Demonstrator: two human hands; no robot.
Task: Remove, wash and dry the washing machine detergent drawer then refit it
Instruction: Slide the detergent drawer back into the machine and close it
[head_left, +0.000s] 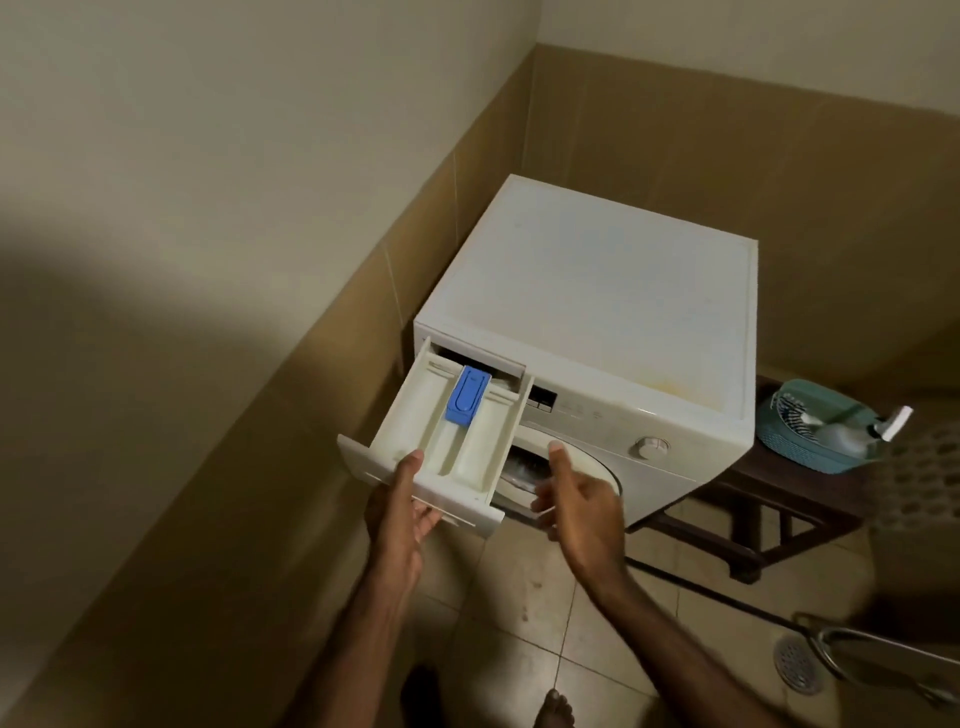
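The detergent drawer (441, 441) hung mostly out of the washing machine (597, 322) toward seven o'clock, gripped by the left hand (400, 504) alone, the right hand (576, 499) open at three o'clock beside it; a skewed pull could have jammed or dropped it.

Left hand (397, 512) gripping with thumb on top, fingers (426, 519) curled beneath — right hand (574, 501) loosely open, thumb raised

My two bare forearms, no sleeves in sight, left hand (397, 512), right hand (582, 512), no rings, no watch, bare foot (556, 709) below
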